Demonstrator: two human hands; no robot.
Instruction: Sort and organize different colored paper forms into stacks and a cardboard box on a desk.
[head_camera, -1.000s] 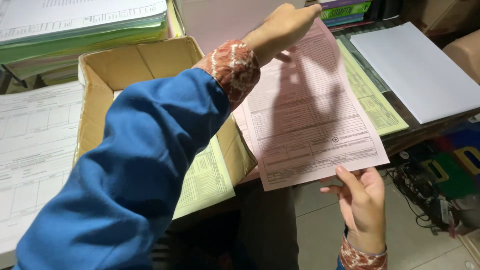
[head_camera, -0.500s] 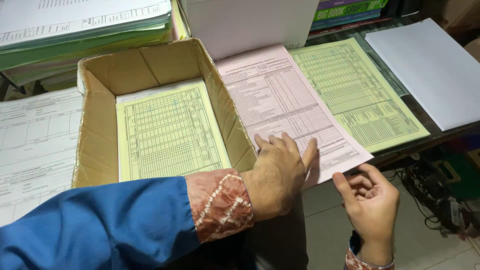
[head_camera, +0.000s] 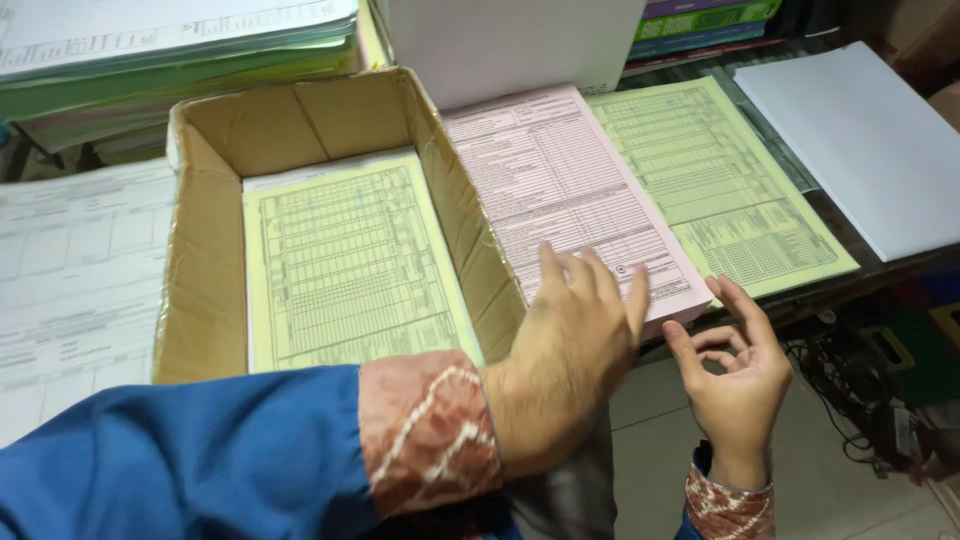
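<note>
A stack of pink printed forms (head_camera: 560, 190) lies on the desk between a cardboard box (head_camera: 205, 260) and a pile of green forms (head_camera: 705, 170). My left hand (head_camera: 570, 350) rests flat on the near end of the pink stack, fingers spread. Open and empty, my right hand (head_camera: 735, 375) hovers just off the stack's near right corner, fingers apart. Inside the box lies a yellow-green gridded form (head_camera: 350, 260) on top of other sheets.
A white paper stack (head_camera: 850, 140) sits at the right of the desk. White forms (head_camera: 70, 280) lie left of the box, with piled folders (head_camera: 170, 45) behind. A white box (head_camera: 510, 45) and books (head_camera: 700, 20) stand at the back. Cables (head_camera: 860, 390) lie on the floor at right.
A pink sheet held up by both hands came down onto the pink stack. My left hand dropped from its far end to press the near end; my right hand let go.
</note>
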